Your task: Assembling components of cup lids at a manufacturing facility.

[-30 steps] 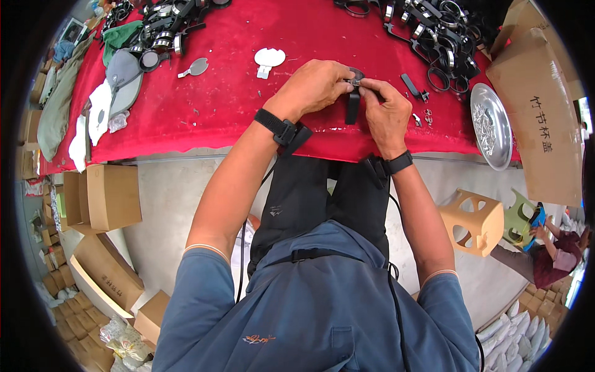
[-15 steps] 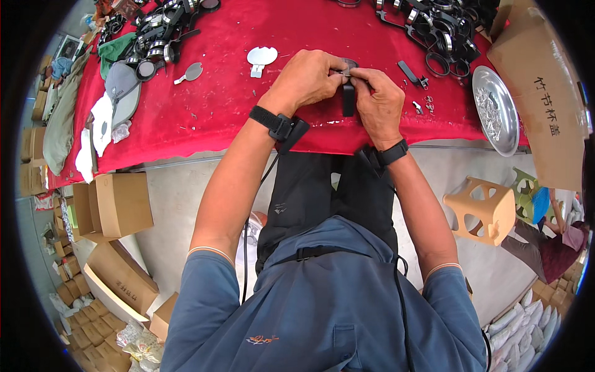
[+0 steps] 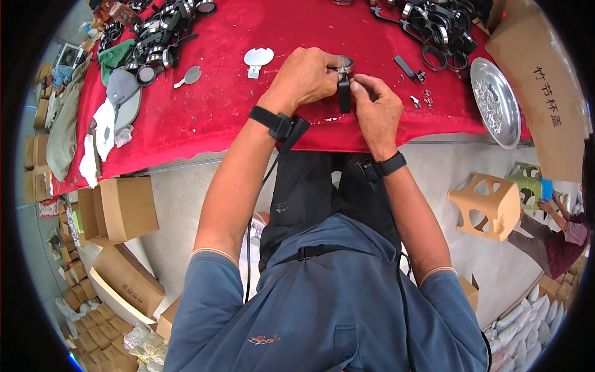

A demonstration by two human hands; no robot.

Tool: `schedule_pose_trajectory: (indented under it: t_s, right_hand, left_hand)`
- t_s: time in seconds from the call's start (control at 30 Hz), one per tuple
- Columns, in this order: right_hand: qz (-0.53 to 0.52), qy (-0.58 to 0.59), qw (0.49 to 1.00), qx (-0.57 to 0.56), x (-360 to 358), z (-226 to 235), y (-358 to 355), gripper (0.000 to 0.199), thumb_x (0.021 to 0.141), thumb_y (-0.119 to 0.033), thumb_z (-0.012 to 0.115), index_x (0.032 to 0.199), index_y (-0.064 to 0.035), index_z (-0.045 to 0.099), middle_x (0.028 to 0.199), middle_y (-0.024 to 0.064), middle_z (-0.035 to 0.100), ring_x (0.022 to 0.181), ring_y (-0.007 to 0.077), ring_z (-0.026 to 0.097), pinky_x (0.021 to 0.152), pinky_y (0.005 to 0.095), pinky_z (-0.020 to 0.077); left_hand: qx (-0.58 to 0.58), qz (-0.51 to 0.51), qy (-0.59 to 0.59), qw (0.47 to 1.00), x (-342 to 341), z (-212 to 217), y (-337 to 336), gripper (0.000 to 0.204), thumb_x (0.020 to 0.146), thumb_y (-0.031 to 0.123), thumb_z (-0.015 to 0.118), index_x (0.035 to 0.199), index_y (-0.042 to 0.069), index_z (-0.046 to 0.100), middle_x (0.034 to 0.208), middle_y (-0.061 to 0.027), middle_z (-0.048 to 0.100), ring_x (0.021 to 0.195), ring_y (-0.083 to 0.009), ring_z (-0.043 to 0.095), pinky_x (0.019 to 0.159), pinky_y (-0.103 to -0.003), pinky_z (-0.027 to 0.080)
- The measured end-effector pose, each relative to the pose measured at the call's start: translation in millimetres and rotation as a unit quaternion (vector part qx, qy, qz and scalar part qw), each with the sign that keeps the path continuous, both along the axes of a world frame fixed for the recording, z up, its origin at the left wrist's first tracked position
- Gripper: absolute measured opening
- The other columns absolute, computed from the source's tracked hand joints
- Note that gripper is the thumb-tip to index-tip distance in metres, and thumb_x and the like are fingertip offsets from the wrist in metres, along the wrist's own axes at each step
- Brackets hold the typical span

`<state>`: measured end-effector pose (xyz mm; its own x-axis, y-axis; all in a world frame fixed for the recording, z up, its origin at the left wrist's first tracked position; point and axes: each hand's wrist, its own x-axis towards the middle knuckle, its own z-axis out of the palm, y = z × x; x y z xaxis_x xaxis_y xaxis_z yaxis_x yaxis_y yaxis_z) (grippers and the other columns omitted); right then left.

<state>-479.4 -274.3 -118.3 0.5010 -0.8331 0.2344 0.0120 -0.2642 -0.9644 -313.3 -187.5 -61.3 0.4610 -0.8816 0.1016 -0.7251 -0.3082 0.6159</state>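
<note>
The left hand (image 3: 308,75) pinches a black-handled ring (image 3: 349,63) over the red tabletop (image 3: 217,111); at the ring's four o'clock, the right hand (image 3: 379,113), fingers narrowly parted, possibly touches the handle (image 3: 344,99).

Bench cloth (image 3: 217,99): red, flecked white. Held part (image 3: 344,96): black, with ring (image 3: 351,64) silver-grey. Heaped rings (image 3: 436,57): black, silver-banded. Loose disc (image 3: 258,57): whitish. Dish (image 3: 509,133): bright silver. Cap (image 3: 124,87): grey. Rag (image 3: 116,54): green. Carton (image 3: 524,56): brown, black-marked. Stool (image 3: 506,212): pale orange. Wrist straps (image 3: 268,119): black. Shirt (image 3: 297,310): slate blue, cream-edged sleeves (image 3: 214,276).
</note>
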Motion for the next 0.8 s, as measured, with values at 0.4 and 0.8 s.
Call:
schedule_pose_trajectory:
  t_s: [0.4, 0.8]
  right_hand:
    - [0.016, 0.014, 0.999, -0.027, -4, -13, 7, 0.025, 0.095, 0.001, 0.081, 0.119, 0.0022, 0.082, 0.104, 0.0163, 0.085, 0.090, 0.0210, 0.083, 0.082, 0.0338, 0.0647]
    - [-0.018, 0.077, 0.985, -0.156, -75, 29, -38, 0.024, 0.095, -0.002, 0.081, 0.119, -0.0003, 0.083, 0.108, 0.0165, 0.084, 0.097, 0.0257, 0.083, 0.087, 0.0357, 0.0645]
  left_hand:
    - [-0.020, 0.025, -0.004, 0.999, -2, -3, -4, 0.034, 0.091, 0.016, 0.075, 0.120, 0.004, 0.086, 0.105, -0.0264, 0.082, 0.093, -0.0435, 0.081, 0.089, -0.045, 0.065]
    - [-0.041, 0.017, -0.054, 0.998, -8, -4, 0, 0.029, 0.091, 0.013, 0.070, 0.115, 0.005, 0.085, 0.096, -0.0248, 0.079, 0.085, -0.0461, 0.077, 0.078, -0.050, 0.060]
